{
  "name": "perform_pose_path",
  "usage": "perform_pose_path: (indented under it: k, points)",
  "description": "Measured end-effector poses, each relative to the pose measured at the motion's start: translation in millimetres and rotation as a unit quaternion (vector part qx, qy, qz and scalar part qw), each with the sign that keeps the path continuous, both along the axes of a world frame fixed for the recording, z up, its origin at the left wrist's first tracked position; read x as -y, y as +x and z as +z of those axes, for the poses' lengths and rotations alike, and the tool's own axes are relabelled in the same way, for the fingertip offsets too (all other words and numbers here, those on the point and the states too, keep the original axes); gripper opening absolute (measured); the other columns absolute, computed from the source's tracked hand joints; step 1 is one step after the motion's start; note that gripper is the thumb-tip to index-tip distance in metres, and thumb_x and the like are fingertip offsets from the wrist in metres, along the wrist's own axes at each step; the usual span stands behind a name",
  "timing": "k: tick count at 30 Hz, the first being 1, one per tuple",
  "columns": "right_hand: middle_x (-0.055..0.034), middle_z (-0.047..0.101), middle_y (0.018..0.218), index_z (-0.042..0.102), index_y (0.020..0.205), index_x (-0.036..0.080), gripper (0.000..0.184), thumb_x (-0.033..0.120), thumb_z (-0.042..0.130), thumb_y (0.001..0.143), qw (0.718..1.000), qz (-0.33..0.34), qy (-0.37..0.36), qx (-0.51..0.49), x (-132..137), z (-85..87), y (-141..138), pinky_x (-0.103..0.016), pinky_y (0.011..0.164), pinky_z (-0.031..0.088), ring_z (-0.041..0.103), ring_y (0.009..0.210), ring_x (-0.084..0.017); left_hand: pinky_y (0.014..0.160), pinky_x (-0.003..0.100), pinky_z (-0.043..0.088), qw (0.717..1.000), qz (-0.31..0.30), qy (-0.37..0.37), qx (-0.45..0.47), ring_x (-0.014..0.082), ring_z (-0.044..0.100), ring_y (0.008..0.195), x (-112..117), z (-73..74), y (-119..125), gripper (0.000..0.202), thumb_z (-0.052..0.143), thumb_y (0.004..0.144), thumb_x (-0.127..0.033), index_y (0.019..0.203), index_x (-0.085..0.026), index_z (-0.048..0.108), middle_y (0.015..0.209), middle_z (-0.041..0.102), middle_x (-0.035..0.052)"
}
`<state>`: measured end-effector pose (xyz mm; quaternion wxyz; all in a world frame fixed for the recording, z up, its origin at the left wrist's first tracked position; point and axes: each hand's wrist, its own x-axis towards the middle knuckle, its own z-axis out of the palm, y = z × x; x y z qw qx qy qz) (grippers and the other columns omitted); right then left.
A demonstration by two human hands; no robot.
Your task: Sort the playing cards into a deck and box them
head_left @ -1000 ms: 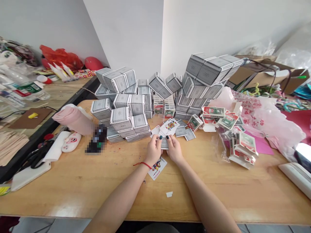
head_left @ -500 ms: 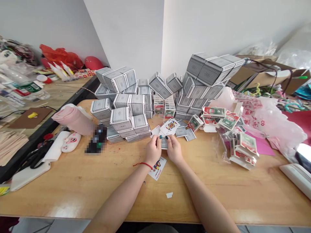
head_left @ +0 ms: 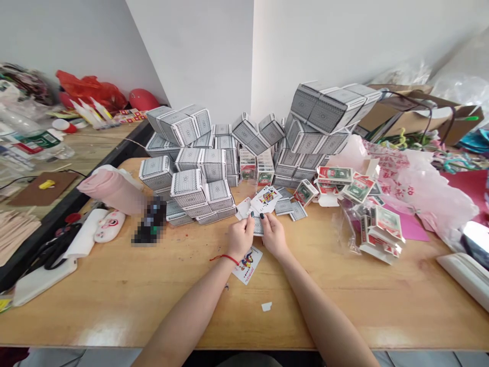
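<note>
My left hand (head_left: 240, 237) and my right hand (head_left: 273, 235) meet at the table's middle, both pinched on a small fan of playing cards (head_left: 265, 200) with a face card showing on top. A joker card (head_left: 247, 265) lies face up on the wood under my left wrist. Just beyond my fingers rise stacks of grey patterned card blocks (head_left: 198, 176), with a taller pile (head_left: 324, 120) at the right.
Red and green card boxes (head_left: 359, 191) lie scattered right of my hands, beside a pink plastic bag (head_left: 412, 188). A pink roll (head_left: 110, 188), a blurred dark object (head_left: 148, 224) and scissors (head_left: 53, 250) sit at the left. A paper scrap (head_left: 266, 306) lies near the table's front edge.
The view has shifted slightly; my hands have stayed in place on the cards.
</note>
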<state>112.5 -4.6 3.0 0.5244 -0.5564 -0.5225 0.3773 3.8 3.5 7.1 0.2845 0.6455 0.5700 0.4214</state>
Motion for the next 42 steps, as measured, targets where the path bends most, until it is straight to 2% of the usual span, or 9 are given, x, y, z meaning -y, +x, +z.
perform_pose_path:
  k: [7, 11, 15, 21, 26, 30, 35, 40, 42]
  points:
    - [0.0068, 0.039, 0.048, 0.050, 0.084, 0.020, 0.033, 0.052, 0.040, 0.082, 0.994, 0.004, -0.059, -0.089, -2.2, 4.3, 6.8, -0.021, 0.030, 0.026, 0.034, 0.031, -0.008, 0.046, 0.019, 0.031, 0.988, -0.133, -0.049, 0.060, 0.0074, 0.041, 0.044, 0.5, -2.5, 0.8, 0.033, 0.045, 0.080, -0.043, 0.060, -0.017, 0.046, 0.046, 0.045, -0.0042]
    - [0.0077, 0.037, 0.046, 0.050, 0.079, 0.020, 0.035, 0.055, 0.043, 0.080, 0.994, 0.008, -0.057, -0.097, -3.5, 5.0, 8.9, -0.021, 0.027, 0.024, 0.032, 0.028, -0.008, 0.046, 0.021, 0.030, 0.990, -0.135, -0.027, -0.022, 0.0081, 0.042, 0.044, 0.4, -5.8, 1.9, 0.041, 0.038, 0.083, -0.042, 0.051, -0.017, 0.041, 0.044, 0.046, -0.0013]
    - [0.0071, 0.039, 0.045, 0.052, 0.076, 0.019, 0.037, 0.055, 0.044, 0.078, 0.994, -0.006, -0.050, -0.094, -5.0, 6.5, 10.0, -0.022, 0.027, 0.023, 0.033, 0.029, -0.008, 0.050, 0.021, 0.033, 0.986, -0.158, -0.037, -0.027, 0.0093, 0.045, 0.048, 3.2, -3.2, 0.7, 0.042, 0.033, 0.086, -0.042, 0.054, -0.017, 0.043, 0.047, 0.049, -0.0002]
    - [0.0084, 0.040, 0.041, 0.048, 0.083, 0.020, 0.034, 0.052, 0.040, 0.081, 0.983, -0.134, -0.028, -0.124, -14.2, 2.8, 26.2, -0.020, 0.031, 0.026, 0.034, 0.030, -0.008, 0.055, 0.021, 0.037, 0.987, -0.156, -0.047, 0.004, 0.0102, 0.049, 0.054, 4.1, 6.3, -12.1, 0.035, 0.026, 0.089, -0.038, 0.079, -0.017, 0.053, 0.057, 0.052, -0.0013]
    - [-0.0025, 0.064, 0.071, 0.031, 0.124, 0.017, 0.051, 0.040, 0.045, 0.080, 0.971, -0.172, 0.007, -0.166, -20.9, -0.5, 45.5, -0.022, 0.039, 0.039, 0.046, 0.036, -0.008, 0.059, 0.022, 0.038, 0.979, -0.154, -0.007, -0.132, 0.0117, 0.055, 0.065, -0.6, 5.6, -15.7, 0.017, 0.040, 0.085, -0.026, 0.085, -0.019, 0.055, 0.073, 0.061, 0.0012]
    - [-0.0009, 0.063, 0.064, 0.020, 0.134, 0.017, 0.068, 0.034, 0.050, 0.075, 0.974, -0.174, -0.009, -0.148, -19.7, -1.7, 49.0, -0.024, 0.040, 0.041, 0.047, 0.035, -0.011, 0.064, 0.024, 0.039, 0.949, -0.173, 0.068, -0.253, 0.0143, 0.057, 0.077, -1.7, 2.5, -8.2, 0.016, 0.041, 0.084, -0.022, 0.091, -0.020, 0.055, 0.087, 0.062, 0.0036]
    - [0.0029, 0.057, 0.052, 0.043, 0.124, 0.014, 0.054, 0.030, 0.047, 0.073, 0.978, -0.162, -0.008, -0.128, -18.0, -2.9, 45.9, -0.022, 0.037, 0.037, 0.043, 0.034, -0.009, 0.061, 0.026, 0.040, 0.927, -0.143, 0.107, -0.329, 0.0163, 0.057, 0.075, -3.3, -2.1, -3.4, 0.019, 0.035, 0.087, -0.020, 0.095, -0.020, 0.052, 0.086, 0.061, 0.0039]
    - [-0.0052, 0.064, 0.085, 0.056, 0.102, 0.016, 0.040, 0.023, 0.039, 0.067, 0.986, -0.091, -0.005, -0.138, -20.0, -6.9, 42.9, -0.023, 0.044, 0.043, 0.056, 0.053, -0.011, 0.070, 0.026, 0.041, 0.943, -0.108, 0.120, -0.291, 0.0156, 0.056, 0.084, -0.3, 0.4, -6.9, 0.018, 0.035, 0.086, -0.018, 0.097, -0.019, 0.050, 0.091, 0.060, 0.0052]
    - [-0.0051, 0.064, 0.084, 0.057, 0.095, 0.016, 0.038, 0.019, 0.038, 0.062, 0.989, -0.080, 0.004, -0.126, -21.4, -9.2, 41.8, -0.023, 0.048, 0.045, 0.057, 0.059, -0.012, 0.070, 0.028, 0.041, 0.934, -0.116, 0.115, -0.318, 0.0172, 0.054, 0.083, 2.4, 1.1, -6.0, 0.016, 0.037, 0.086, -0.020, 0.094, -0.018, 0.051, 0.087, 0.059, 0.0054]
